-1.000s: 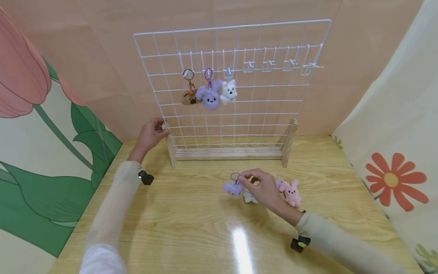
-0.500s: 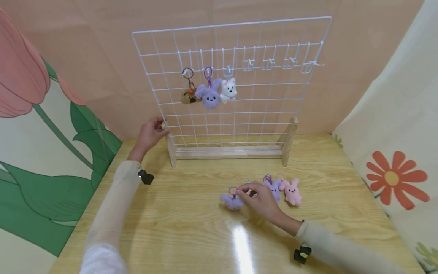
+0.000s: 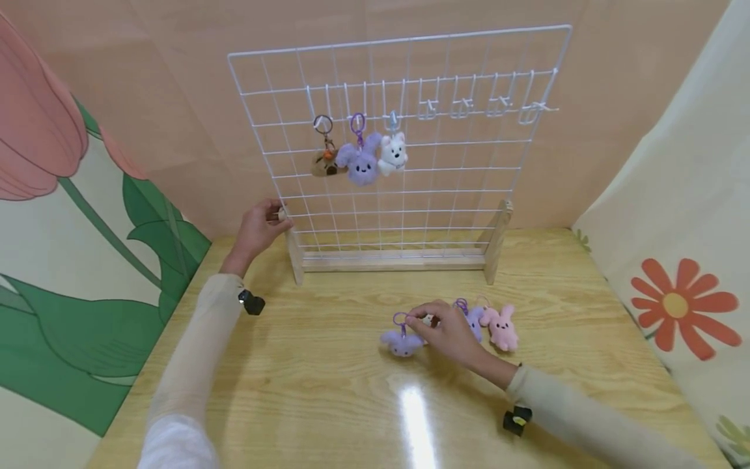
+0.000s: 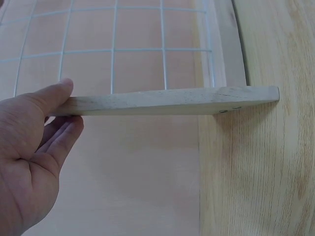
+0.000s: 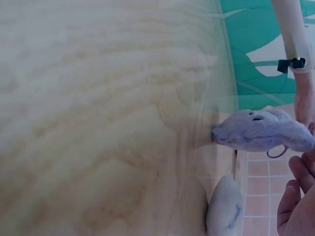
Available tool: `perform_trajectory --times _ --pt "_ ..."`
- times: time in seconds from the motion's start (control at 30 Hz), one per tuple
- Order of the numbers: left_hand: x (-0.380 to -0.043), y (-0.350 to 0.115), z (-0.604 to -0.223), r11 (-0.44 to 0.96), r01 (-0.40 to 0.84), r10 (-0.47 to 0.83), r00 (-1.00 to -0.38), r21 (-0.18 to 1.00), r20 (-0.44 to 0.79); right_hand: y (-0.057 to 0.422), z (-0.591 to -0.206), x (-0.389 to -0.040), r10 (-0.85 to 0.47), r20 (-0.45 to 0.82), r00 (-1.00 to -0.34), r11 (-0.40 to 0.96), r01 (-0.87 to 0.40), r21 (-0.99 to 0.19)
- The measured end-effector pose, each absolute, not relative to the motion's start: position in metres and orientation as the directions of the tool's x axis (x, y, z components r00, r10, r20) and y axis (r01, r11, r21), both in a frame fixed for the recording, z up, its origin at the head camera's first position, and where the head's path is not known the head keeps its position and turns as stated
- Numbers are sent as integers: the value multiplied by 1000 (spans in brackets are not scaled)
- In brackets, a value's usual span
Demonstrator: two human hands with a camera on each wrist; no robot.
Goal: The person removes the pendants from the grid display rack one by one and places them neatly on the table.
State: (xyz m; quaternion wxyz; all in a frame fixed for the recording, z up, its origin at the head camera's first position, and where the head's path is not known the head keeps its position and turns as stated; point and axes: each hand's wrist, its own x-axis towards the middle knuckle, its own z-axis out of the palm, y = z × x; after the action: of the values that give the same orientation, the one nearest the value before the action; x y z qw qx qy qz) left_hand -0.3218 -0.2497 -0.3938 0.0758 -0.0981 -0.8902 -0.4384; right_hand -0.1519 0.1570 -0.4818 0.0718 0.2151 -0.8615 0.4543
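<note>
My left hand grips the top of the left wooden upright of a white wire grid rack, thumb on one face and fingers on the other. In front of the rack, my right hand pinches the purple ring of a lilac plush bunny keychain between thumb and fingertips. The bunny hangs low over the table, and the right wrist view shows its furry body side-on. A white plush lies near it, mostly hidden behind the hand in the head view.
On the rack's hooks hang a brown plush keychain, a lilac bunny and a white dog plush. Several bare hooks sit to their right. Another lilac plush and a pink bunny lie right of my right hand.
My right hand has brought the lilac bunny keychain nearer to me and lower, then lifted its ring slightly. My left hand has stayed on the upright.
</note>
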Motion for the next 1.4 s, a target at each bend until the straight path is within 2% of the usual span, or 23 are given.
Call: perform_trajectory --times 0.57,0.83,1.4 --pt "-322 -249 -394 597 227 98 -973 769 211 159 -488 -180 -318 302 -899 560 -435 -705" --pt "-323 -250 -395 595 223 95 -974 772 208 159 -493 -189 -300 264 -917 605 -396 -691" --pt "-322 -250 -394 580 240 108 -970 779 218 156 -506 -207 -412 290 -864 614 -498 -612"
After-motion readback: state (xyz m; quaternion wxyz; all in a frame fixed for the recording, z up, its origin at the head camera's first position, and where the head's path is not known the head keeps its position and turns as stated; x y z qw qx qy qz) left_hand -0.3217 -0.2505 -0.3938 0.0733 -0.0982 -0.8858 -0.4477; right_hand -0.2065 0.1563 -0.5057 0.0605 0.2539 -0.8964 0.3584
